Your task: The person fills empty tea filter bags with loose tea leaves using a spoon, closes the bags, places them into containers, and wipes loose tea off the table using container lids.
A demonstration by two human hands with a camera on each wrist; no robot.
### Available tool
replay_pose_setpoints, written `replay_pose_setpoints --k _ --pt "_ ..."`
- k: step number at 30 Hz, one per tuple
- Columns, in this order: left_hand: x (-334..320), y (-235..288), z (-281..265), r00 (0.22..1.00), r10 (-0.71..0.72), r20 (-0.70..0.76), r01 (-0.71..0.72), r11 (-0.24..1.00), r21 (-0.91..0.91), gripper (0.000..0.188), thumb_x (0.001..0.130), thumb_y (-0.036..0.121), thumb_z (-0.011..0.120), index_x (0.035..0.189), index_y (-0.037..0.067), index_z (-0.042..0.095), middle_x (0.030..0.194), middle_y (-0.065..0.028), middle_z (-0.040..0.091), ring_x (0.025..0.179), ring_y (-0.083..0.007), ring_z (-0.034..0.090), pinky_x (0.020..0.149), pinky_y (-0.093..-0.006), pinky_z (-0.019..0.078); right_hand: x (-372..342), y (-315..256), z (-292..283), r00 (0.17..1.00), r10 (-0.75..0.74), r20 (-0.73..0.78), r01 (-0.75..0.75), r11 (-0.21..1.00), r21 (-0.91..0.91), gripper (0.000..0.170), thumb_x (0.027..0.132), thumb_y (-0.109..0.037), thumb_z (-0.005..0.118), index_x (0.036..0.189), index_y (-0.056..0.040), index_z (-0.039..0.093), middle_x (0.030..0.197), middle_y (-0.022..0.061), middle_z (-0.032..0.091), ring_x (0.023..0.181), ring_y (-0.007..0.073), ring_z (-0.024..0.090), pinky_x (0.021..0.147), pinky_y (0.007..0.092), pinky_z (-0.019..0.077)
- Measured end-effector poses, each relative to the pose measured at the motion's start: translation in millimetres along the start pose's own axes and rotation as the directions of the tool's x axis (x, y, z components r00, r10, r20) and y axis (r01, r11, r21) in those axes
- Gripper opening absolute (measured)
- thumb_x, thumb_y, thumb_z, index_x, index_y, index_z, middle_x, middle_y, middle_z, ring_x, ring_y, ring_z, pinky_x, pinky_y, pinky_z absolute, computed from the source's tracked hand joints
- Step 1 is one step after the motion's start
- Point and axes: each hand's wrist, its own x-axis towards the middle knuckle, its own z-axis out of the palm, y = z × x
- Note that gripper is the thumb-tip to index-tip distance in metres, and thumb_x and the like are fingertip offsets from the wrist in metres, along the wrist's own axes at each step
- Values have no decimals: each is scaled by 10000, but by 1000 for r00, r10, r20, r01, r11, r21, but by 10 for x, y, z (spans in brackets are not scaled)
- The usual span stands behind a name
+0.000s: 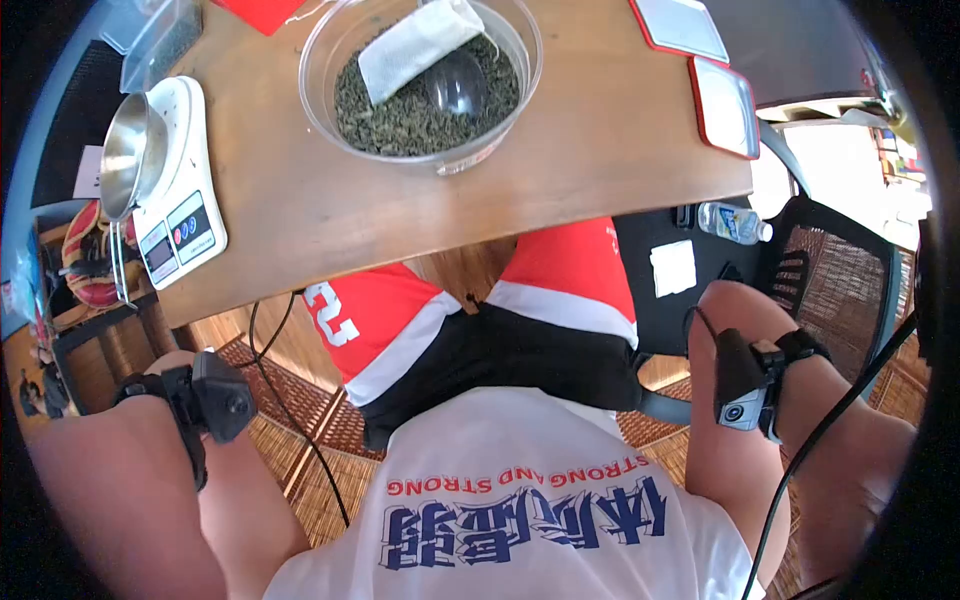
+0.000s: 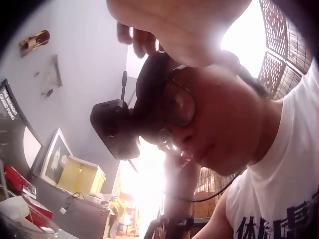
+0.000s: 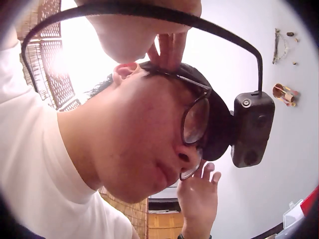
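Note:
Both hands are raised to the head, outside the head view. My left hand [image 2: 184, 30] is beside the dark cap [image 2: 152, 74], its fingers loosely extended. In the right wrist view, straight fingers of my right hand [image 3: 134, 35] touch the edge of the cap [image 3: 217, 124] near the temple. A black camera [image 3: 253, 129] is mounted on the cap's front. In the head view, a clear plastic bowl [image 1: 311, 107] on the table holds dark green dried leaves [image 1: 400, 130], a white pouch [image 1: 420, 48] and a clear rounded scoop-like piece [image 1: 456, 84].
A white kitchen scale [image 1: 187, 150] bears a metal pan [image 1: 128, 150] at the left of the wooden table [image 1: 590, 120]. Two red-edged trays [image 1: 725, 108] lie at the right. A water bottle [image 1: 733, 222] rests on a black chair. A black cable [image 1: 830, 450] runs past the right arm.

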Motion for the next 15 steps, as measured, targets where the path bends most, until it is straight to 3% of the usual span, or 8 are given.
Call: replay_pose_setpoints --k 1,3,4,5,10,11,12,15 --pt "-17 7 4 1000 4 -9 -4 1000 5 600 1041 403 495 1322 -127 510 1251 -225 594 1021 -247 586 756 -300 503 -226 603 669 1000 -7 8 7 1000 3 348 969 -67 657 1309 -11 611 1273 150 662 1204 249 633 1086 365 509" --pt "-34 33 -17 999 -8 -32 9 1000 29 596 1039 400 497 1320 -125 512 1247 -222 596 1019 -244 585 757 -299 502 202 -400 -168 1000 1 19 -1 1000 19 343 967 -65 660 1303 -11 618 1274 148 664 1204 249 634 1087 365 509" --pt "-55 53 -7 999 -14 -43 16 999 36 593 1038 398 499 1320 -124 513 1245 -221 597 1017 -243 585 757 -298 501 -80 436 542 1000 5 25 -5 1000 23 340 967 -65 661 1300 -10 622 1275 148 664 1204 248 634 1088 365 508" --pt "-87 72 18 998 -27 -57 30 999 43 591 1038 396 500 1319 -123 514 1244 -219 597 1016 -242 585 757 -297 500 -198 836 901 999 16 31 -17 1000 26 338 966 -64 662 1298 -10 625 1276 147 665 1204 248 634 1088 366 508" --pt "-106 200 56 992 -76 -102 87 991 100 580 1034 388 507 1314 -119 520 1235 -211 601 1010 -236 584 759 -292 496 -168 1045 1118 998 50 37 -52 997 64 326 963 -60 669 1284 -9 642 1279 145 668 1204 247 635 1091 367 506" --pt "-114 212 75 991 -71 -117 85 989 120 578 1033 386 508 1313 -119 522 1233 -209 602 1008 -234 584 760 -291 495 -348 1449 1556 998 46 46 -50 995 83 324 962 -59 670 1281 -9 646 1279 144 669 1204 246 635 1091 367 506" --pt "-112 216 90 989 -73 -128 89 987 131 575 1032 385 510 1312 -118 523 1231 -208 603 1007 -233 583 760 -291 494 -191 1171 1303 998 46 51 -51 994 92 321 962 -59 671 1278 -9 649 1280 143 669 1204 246 636 1092 368 506" --pt "-102 143 168 983 -65 -174 88 988 127 569 1029 380 514 1309 -115 526 1226 -203 605 1003 -229 583 761 -288 492 -465 1974 2079 995 36 92 -44 995 86 314 960 -56 675 1270 -8 659 1281 142 671 1204 245 636 1093 368 505"
